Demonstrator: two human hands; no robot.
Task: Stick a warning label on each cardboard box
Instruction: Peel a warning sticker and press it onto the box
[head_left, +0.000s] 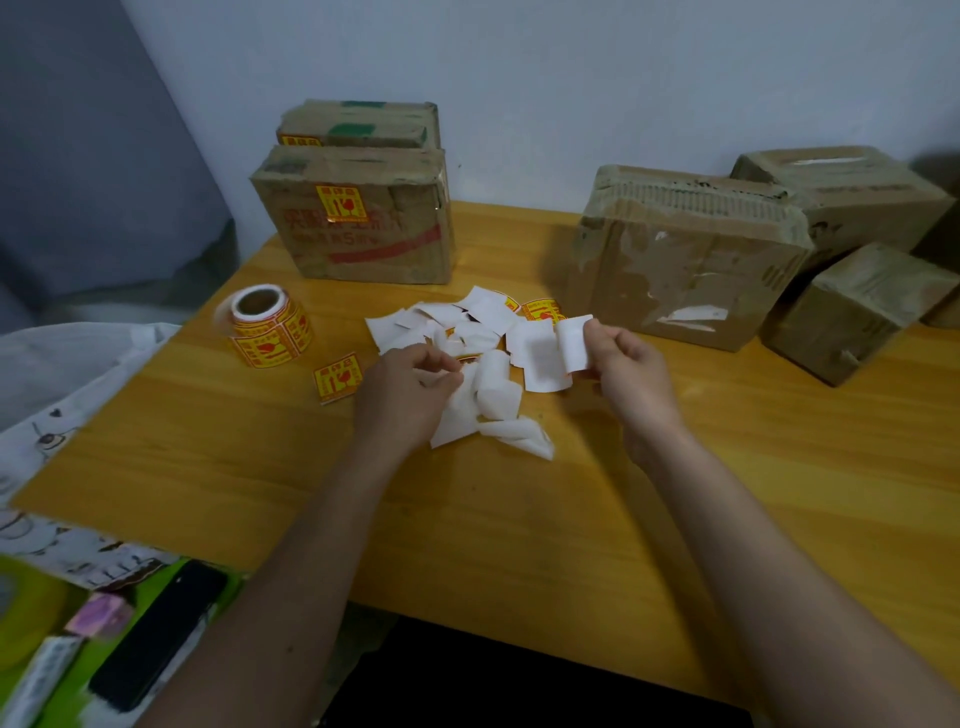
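My right hand pinches a curled white backing strip above a heap of white backing papers in the middle of the wooden table. My left hand hovers over the heap with its fingers curled; what it pinches is hidden. A roll of yellow-and-red warning labels stands at the left, and a loose label lies beside my left hand. Two stacked boxes at the back left each carry a label. Three bare boxes sit at the right, the nearest large one in front.
Another loose label lies behind the paper heap. A small box stands near the right edge of the table. A black phone and small items lie on a green surface at the lower left, off the table.
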